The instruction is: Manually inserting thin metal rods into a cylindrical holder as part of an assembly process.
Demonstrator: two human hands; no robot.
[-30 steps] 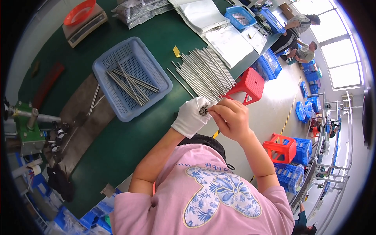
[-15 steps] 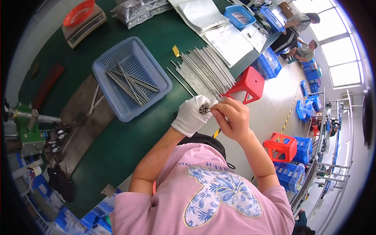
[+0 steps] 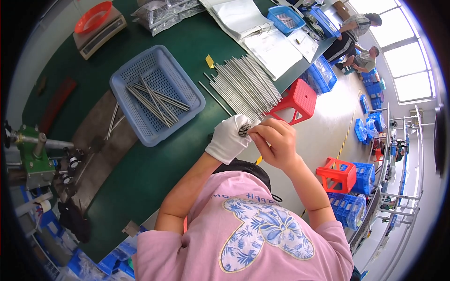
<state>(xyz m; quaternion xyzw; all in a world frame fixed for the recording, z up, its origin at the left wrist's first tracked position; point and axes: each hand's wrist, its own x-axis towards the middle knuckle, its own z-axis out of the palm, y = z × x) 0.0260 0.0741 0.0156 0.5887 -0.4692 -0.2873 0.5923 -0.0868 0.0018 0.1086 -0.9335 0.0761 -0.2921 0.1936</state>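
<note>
My left hand (image 3: 227,141), in a white glove, is closed around a bundle of thin metal rods (image 3: 243,130), whose ends face up out of the fist. Beside those ends, my bare right hand (image 3: 278,144) has its thumb and forefinger pinched together. Whether a rod end is between these fingertips is too small to make out. Just beyond both hands, a row of metal rods (image 3: 246,86) lies side by side on the green table (image 3: 164,173). A blue-grey perforated basket (image 3: 197,105) to the left has several loose rods (image 3: 159,100) crossing one another inside.
A scale with a red pan (image 3: 93,18) stands far left, near a green metal fixture (image 3: 37,159). An open binder (image 3: 272,49) and a small blue basket (image 3: 300,22) lie at the back. Red stools (image 3: 302,98) stand on the right; two people are farther off.
My right hand has shifted very slightly left, its fingertips still by the ends of the bundle. The left hand keeps its grip in nearly the same place.
</note>
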